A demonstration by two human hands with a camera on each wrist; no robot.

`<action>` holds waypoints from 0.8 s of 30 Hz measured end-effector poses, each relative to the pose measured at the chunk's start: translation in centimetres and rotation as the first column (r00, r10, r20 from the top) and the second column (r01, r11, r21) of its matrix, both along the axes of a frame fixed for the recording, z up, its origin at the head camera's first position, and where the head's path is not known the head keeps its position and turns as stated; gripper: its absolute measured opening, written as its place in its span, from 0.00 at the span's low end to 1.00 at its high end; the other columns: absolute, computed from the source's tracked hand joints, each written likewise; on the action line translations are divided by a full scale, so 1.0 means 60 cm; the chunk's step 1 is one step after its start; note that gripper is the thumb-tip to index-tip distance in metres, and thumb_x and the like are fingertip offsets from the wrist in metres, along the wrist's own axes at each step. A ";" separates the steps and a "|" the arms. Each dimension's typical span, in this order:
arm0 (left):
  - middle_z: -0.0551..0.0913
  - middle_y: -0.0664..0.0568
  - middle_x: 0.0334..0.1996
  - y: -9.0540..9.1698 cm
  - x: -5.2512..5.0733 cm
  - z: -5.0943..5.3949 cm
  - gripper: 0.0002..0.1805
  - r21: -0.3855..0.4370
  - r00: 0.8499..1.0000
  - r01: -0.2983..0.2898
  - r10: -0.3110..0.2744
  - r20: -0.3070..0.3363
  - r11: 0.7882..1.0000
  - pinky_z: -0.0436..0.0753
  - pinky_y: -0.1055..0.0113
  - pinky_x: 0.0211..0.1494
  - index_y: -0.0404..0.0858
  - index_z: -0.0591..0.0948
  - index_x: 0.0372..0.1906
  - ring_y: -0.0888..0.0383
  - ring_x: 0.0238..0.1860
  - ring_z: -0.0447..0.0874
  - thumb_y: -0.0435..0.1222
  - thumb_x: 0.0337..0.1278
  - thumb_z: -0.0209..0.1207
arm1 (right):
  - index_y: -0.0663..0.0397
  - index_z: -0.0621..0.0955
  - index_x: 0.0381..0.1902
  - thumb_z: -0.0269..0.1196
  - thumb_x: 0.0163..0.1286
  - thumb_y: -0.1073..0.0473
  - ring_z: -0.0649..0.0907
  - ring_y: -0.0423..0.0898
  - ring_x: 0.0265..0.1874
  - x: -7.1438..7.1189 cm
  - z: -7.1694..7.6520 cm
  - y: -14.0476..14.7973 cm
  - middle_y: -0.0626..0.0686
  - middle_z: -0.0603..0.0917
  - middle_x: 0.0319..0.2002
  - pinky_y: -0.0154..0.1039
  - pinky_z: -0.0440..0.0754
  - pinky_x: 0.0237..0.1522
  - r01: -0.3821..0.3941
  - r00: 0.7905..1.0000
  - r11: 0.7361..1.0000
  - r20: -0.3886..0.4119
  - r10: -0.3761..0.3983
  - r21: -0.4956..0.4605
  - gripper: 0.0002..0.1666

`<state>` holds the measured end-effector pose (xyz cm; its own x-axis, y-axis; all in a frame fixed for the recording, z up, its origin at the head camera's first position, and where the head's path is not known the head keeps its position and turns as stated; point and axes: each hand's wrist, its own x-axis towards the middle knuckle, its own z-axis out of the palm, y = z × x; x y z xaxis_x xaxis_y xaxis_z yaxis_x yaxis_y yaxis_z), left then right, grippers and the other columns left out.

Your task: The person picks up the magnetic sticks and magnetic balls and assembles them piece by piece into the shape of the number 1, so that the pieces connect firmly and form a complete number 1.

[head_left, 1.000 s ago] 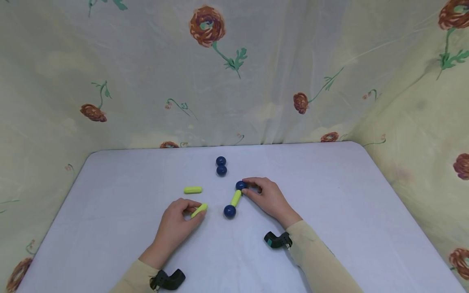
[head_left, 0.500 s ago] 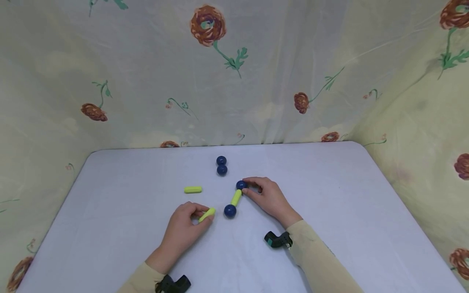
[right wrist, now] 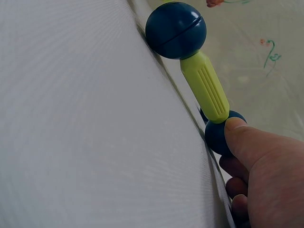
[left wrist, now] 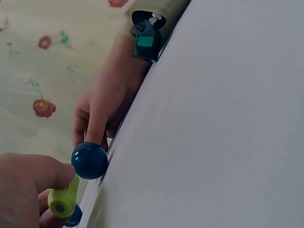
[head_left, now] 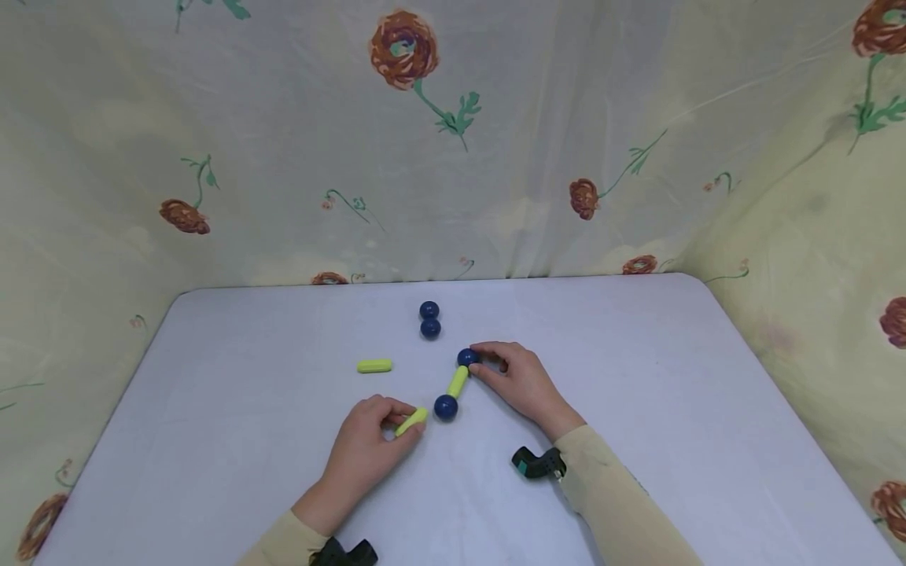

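Right hand (head_left: 521,385) pinching the joined piece (head_left: 458,382), long axis slanting away rightward; left hand (head_left: 366,442), left of this piece, pinching a green rod (head_left: 411,421) pointed toward it. Rods, three: the loose rod (head_left: 374,365) crosswise, left of it. Blue balls (head_left: 445,407), four: the loose pair (head_left: 430,328) beyond it.

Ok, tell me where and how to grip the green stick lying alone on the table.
I'd pinch the green stick across its middle, coming down from the person's side, thumb on the near long side, fingers on the far one. It lies flat and roughly crosswise, so those sides face near and far, with nothing touching it. The left hand is nearer but holds another stick.
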<state>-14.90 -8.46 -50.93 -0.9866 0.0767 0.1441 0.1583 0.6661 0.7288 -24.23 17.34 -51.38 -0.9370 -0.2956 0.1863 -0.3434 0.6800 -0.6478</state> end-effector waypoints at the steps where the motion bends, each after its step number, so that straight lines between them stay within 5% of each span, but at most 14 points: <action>1: 0.76 0.64 0.27 0.001 0.001 0.001 0.10 -0.002 1.000 0.001 -0.001 -0.001 1.000 0.74 0.63 0.38 0.49 0.87 0.38 0.63 0.32 0.71 0.45 0.51 0.72 | 0.41 0.83 0.56 0.67 0.68 0.47 0.77 0.40 0.38 0.000 0.000 0.000 0.41 0.84 0.47 0.39 0.76 0.41 -0.001 1.000 1.000 -0.002 0.001 0.000 0.20; 24: 0.77 0.66 0.27 0.022 0.008 0.001 0.10 -0.077 0.998 0.038 -0.043 -0.056 0.996 0.73 0.64 0.38 0.47 0.86 0.37 0.65 0.33 0.73 0.46 0.52 0.72 | 0.40 0.83 0.56 0.66 0.68 0.46 0.78 0.39 0.40 0.000 -0.003 0.001 0.40 0.84 0.48 0.39 0.77 0.42 -0.010 1.000 1.000 -0.009 0.010 -0.015 0.20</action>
<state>-14.41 -7.12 -50.88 -0.9727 0.1294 0.1928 0.2265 0.7111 0.6656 -24.25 17.37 -51.58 -0.9321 -0.3024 0.1992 -0.3562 0.6664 -0.6550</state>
